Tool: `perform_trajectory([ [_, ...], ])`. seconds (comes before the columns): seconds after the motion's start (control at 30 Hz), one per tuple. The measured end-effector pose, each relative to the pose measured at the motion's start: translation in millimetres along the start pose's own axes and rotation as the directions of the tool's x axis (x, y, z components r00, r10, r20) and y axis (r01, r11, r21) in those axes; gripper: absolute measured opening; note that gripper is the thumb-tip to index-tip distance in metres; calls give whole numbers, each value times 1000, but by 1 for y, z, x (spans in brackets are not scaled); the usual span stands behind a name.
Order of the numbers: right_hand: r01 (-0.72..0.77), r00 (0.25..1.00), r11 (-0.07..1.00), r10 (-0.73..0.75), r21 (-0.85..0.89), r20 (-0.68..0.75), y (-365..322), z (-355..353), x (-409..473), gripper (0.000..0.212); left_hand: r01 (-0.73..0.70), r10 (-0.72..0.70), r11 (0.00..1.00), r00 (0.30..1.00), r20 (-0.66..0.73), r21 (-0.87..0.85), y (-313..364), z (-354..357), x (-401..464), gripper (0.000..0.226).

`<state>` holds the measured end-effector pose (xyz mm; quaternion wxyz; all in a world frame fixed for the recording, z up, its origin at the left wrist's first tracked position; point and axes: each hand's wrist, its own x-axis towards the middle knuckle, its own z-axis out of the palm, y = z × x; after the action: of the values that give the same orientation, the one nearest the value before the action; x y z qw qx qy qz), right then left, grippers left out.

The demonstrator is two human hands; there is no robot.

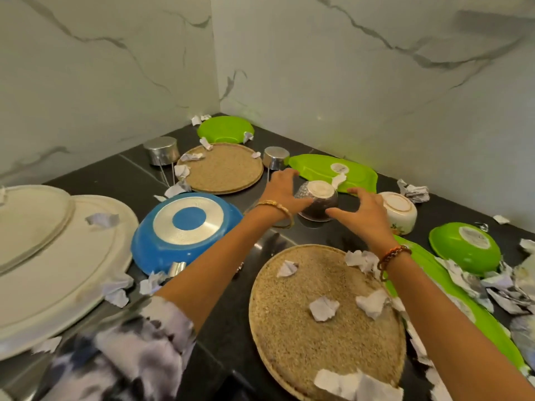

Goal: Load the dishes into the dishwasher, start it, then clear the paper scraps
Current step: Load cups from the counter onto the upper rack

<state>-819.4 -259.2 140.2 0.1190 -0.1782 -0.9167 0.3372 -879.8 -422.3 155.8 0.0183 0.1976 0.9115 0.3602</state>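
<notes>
I see a black stone counter (220, 299) set into a corner of white marble walls, viewed from above through the head camera. My landmark is a dark brown bowl (318, 201), upside down near the middle of the counter, tilted with its pale base ring facing up.

The left hand (282, 190) reaches in from the bowl's left, fingers spread and thumb touching the bowl's side; it wears a gold bangle. The right hand (360, 211) comes from the bowl's right, fingers spread and gently curved, thumb pointing at the bowl. I cannot tell whether this hand touches it. Neither hand has closed around the bowl.

Just right of the bowl sits an upturned white bowl (399, 213). Behind the brown bowl lies a green oval tray (333, 169), and beside that a small steel cup (275, 158). Farther behind and left is a round woven mat (223, 169), then a green plate (225, 130) in the corner. Left of the bowl rests an upturned blue pan (185, 230), and beyond it a large white platter (58, 256). In front of the bowl lies a second woven mat (324, 314). Crumpled paper scraps (322, 308) are scattered over the mats, trays and counter.
</notes>
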Motion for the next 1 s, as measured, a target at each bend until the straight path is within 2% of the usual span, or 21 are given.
perform_trajectory([
  [0.1, -4, 998, 1000, 3, -17, -68, -7, 6, 25, 59, 3, -5, 999, 998, 69, 32, -2, 6, 17, 70],
  [0.17, -43, 995, 995, 35, -93, -91, -6, 10, 37, 58, -3, -2, 999, 996, 90, 54, -6, 8, 22, 74],
  [0.27, -134, 990, 951, 118, -278, -76, 7, 8, 45, 67, -48, 36, 993, 994, 106, 111, -9, 12, 29, 82],
  [0.4, -264, 964, 879, 227, -396, -137, 40, -7, 51, 83, -123, 76, 969, 974, 213, 215, 3, 34, 48, 92],
  [0.5, -299, 954, 877, 269, -375, -132, 56, -10, 55, 92, -134, 59, 944, 967, 247, 301, 14, 51, 57, 92],
  [0.6, -311, 950, 894, 291, -323, -110, 61, -9, 58, 96, -99, -15, 919, 958, 286, 382, 17, 61, 61, 92],
  [0.77, -320, 947, 903, 305, -287, -98, 65, -7, 61, 80, -40, -68, 950, 942, 330, 311, 8, 64, 71, 102],
  [0.87, -335, 942, 899, 309, -283, -133, 64, -5, 60, 68, -30, -95, 934, 939, 329, 357, 8, 66, 72, 108],
  [1.0, -334, 942, 908, 312, -252, -124, 61, -12, 59, 60, -71, -70, 919, 938, 339, 388, 6, 63, 77, 104],
])
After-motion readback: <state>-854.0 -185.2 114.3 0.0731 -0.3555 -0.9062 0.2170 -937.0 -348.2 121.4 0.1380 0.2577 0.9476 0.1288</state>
